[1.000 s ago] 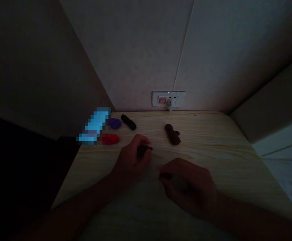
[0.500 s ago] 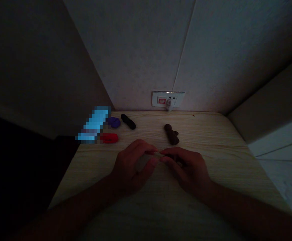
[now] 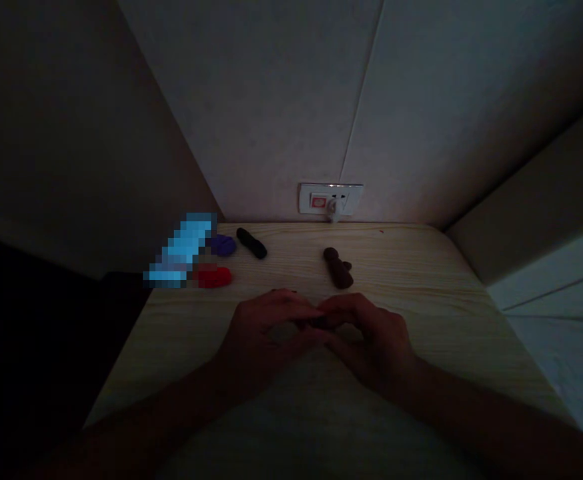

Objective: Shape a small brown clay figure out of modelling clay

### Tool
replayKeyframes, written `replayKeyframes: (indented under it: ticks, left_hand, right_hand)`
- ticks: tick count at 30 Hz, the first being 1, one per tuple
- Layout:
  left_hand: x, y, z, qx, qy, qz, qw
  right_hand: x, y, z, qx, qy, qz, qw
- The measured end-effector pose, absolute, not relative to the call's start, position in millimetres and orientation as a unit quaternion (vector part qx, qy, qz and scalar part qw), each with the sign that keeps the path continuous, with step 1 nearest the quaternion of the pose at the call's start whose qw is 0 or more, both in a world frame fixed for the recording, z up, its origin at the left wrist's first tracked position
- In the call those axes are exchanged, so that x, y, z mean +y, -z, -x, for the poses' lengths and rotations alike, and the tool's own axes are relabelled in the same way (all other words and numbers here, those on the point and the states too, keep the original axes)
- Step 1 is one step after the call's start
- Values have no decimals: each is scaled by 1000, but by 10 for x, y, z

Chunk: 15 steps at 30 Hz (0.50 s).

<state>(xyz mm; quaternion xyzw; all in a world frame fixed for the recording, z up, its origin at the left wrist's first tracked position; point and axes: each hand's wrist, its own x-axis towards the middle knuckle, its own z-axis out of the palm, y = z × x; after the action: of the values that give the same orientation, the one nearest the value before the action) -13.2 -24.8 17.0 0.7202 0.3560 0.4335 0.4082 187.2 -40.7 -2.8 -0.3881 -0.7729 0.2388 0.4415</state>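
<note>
My left hand point(image 3: 266, 337) and my right hand point(image 3: 379, 337) meet fingertip to fingertip over the table. Between their pinched fingers shows a small dark piece of modelling clay point(image 3: 319, 321), mostly hidden and dim. Just beyond my right hand lies a brown clay shape point(image 3: 339, 269), long and lumpy with a small nub on its right side. Left of it sit a black clay roll point(image 3: 251, 243), a purple clay lump point(image 3: 224, 245) and a red clay lump point(image 3: 215, 277), nearest to my left hand.
A bright, pixelated screen-like object point(image 3: 184, 250) is at the left edge of the pale wooden table point(image 3: 411, 267). Behind the table, the wall carries a socket plate point(image 3: 349, 197) with a plug point(image 3: 333, 209) in it. A light panel stands at the right. Lighting is dim.
My fingertips have closed together around the small dark piece, where a narrow gap stood between the hands before. The view has shifted slightly; the clay pieces on the table stay put.
</note>
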Motion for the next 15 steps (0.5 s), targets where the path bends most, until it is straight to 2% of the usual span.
replayKeyframes:
  ticks: [6,15]
  left_hand:
    - [-306,-167,121,387,-364,-692,489]
    - [-243,-162,91,377,-373,-571,628]
  right_hand:
    - [-391,20,-1876,-793,-198,391,423]
    - [-338,-24,-1861,-814,-174,319,454]
